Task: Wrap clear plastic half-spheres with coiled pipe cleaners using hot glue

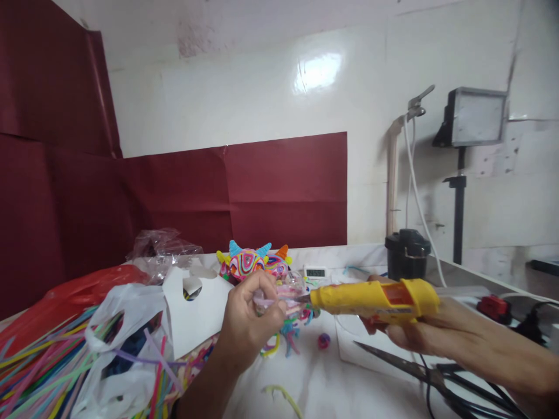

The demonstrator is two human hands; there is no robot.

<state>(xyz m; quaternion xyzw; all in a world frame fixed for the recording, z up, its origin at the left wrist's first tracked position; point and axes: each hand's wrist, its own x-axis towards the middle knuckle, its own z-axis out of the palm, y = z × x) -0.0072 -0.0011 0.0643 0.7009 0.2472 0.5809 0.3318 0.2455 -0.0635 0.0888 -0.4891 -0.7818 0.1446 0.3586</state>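
Note:
In the head view my left hand [250,329] is closed, its thumb and fingertips pinching a pale lilac fuzzy strip [263,302] that looks like a pipe cleaner. My right hand [414,330] grips a yellow hot glue gun [360,299], which points left. Its nozzle comes up close to the pinched strip; I cannot tell whether they touch. Under and behind the fingertips lie small colourful pipe-cleaner bits [290,337]. Just beyond my left hand stand colourful horned animal figures [248,262], partly hidden by it.
Large black-handled scissors [430,377] lie below my right hand. At left, bundled pipe cleaners [48,364] lie beside a white plastic bag [131,302] and a white cutout box [205,314]. A small digital clock [315,272] and a black bin [408,256] stand farther back.

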